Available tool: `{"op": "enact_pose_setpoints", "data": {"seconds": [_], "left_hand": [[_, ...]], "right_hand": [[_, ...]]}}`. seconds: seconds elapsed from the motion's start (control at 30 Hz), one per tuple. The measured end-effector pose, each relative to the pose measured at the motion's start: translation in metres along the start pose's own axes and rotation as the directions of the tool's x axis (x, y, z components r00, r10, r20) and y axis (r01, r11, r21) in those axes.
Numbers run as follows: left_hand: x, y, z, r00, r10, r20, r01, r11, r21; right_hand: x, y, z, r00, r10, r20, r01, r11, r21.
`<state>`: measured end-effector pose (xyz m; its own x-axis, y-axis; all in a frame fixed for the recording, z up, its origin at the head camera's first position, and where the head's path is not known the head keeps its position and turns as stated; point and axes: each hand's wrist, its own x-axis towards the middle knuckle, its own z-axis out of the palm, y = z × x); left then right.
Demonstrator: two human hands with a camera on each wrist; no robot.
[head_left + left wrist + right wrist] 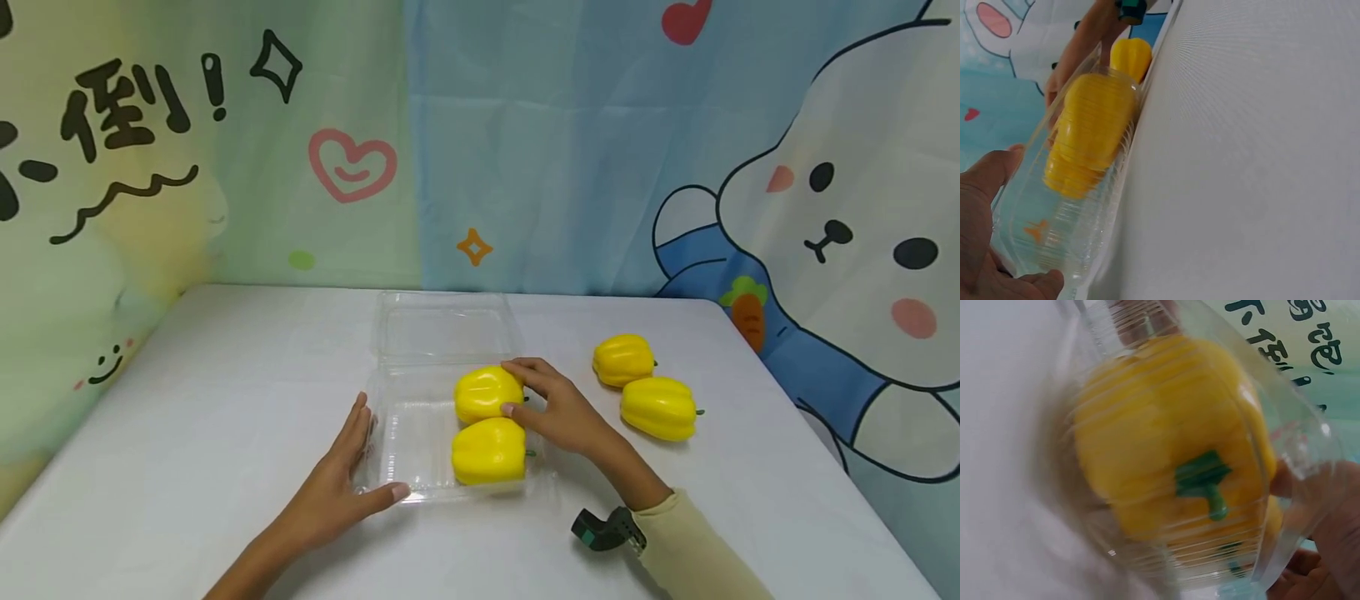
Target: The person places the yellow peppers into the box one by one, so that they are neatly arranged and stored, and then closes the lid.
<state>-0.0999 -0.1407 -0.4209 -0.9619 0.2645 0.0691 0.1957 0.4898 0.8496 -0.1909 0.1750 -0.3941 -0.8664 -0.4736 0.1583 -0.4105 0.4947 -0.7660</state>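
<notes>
White table (187, 433); right hand (558, 408) grips pepper (487, 393) in tray (408, 450)

— What do I have off to the side?

— Two loose yellow peppers (645, 387) lie touching near the table's (187, 417) right edge, toward its far right corner.

— And past the far edge?

— I see a cartoon backdrop (825, 208): a rabbit, hearts, black lettering.

Right-wrist view's pepper (1172, 444) blurred
</notes>
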Motion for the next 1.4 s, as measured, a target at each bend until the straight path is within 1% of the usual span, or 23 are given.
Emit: {"op": "enact_pose_setpoints", "data": {"seconds": [0.17,0.33,0.43,0.63,0.87,0.97,1.17,1.4], "left_hand": [[0.001,0.000,0.003,1.000,0.022,-0.001,-0.022,1.000,-0.011],[-0.001,0.001,0.002,1.000,0.002,-0.004,-0.002,1.000,0.002],[-0.001,0.002,0.000,1.000,-0.009,-0.004,0.009,1.000,0.003],[-0.001,0.002,0.000,1.000,-0.001,-0.003,0.001,1.000,-0.003],[-0.001,0.000,0.000,1.000,0.008,-0.005,-0.008,1.000,-0.026],[-0.002,-0.001,0.000,1.000,0.005,-0.006,-0.005,1.000,-0.019],[-0.003,-0.001,0.000,1.000,0.007,-0.011,-0.007,1.000,0.000],[-0.003,0.000,0.000,1.000,-0.005,-0.009,0.005,1.000,0.002]], "right_hand": [[-0.001,-0.001,-0.005,1.000,0.011,0.024,-0.011,1.000,0.008],[0.002,-0.005,-0.002,0.999,0.046,0.022,-0.046,0.999,0.011],[0.004,-0.006,-0.001,0.998,0.063,0.009,-0.063,0.998,0.020],[0.006,-0.008,0.001,0.997,0.073,-0.020,-0.072,0.996,0.045],[0.007,-0.011,0.005,0.988,0.139,-0.063,-0.136,0.989,0.055],[0.006,-0.011,0.005,0.989,0.138,-0.057,-0.135,0.989,0.059],[0.005,-0.009,0.004,0.994,0.100,-0.034,-0.097,0.993,0.060],[0.006,-0.011,0.002,0.993,0.114,-0.024,-0.113,0.993,0.022]]}}
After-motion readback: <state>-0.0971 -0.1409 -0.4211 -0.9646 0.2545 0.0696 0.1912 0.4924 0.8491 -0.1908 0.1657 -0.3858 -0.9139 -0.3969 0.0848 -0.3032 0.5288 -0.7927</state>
